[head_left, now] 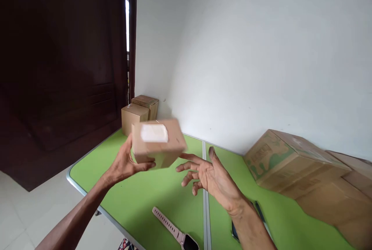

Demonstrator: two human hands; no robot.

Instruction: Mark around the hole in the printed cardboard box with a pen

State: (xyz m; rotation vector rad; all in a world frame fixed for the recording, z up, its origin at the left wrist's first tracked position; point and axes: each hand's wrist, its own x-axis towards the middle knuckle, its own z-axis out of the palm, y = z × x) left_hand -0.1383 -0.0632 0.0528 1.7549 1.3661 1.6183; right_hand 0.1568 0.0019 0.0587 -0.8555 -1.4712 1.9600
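A white wall and a dark wooden door close off the room behind a green desk (139,199), whose two panels meet at a pale seam running from the far edge toward the near one.

Above the left panel, the left hand (124,163) holds a small cardboard box (158,142) up off the desk, its grip closed on the box's lower left side, thumb along the front bottom edge and fingers behind. The box is tilted and blurred, with a white label (154,133) on its upper face. The right hand (213,176) hangs just right of the box, over the seam, palm turned toward it and fingers spread wide; its grip is empty, and the fingertips sit near the box's right lower corner, not clearly touching it.

Below the hands, near the desk's front edge, a pink-strapped smartwatch (176,233) lies flat. A dark object (259,211) shows partly behind the right wrist. At the far left corner two small cardboard boxes (139,113) stand side by side. Along the right edge large cartons (296,165) lean against the wall.
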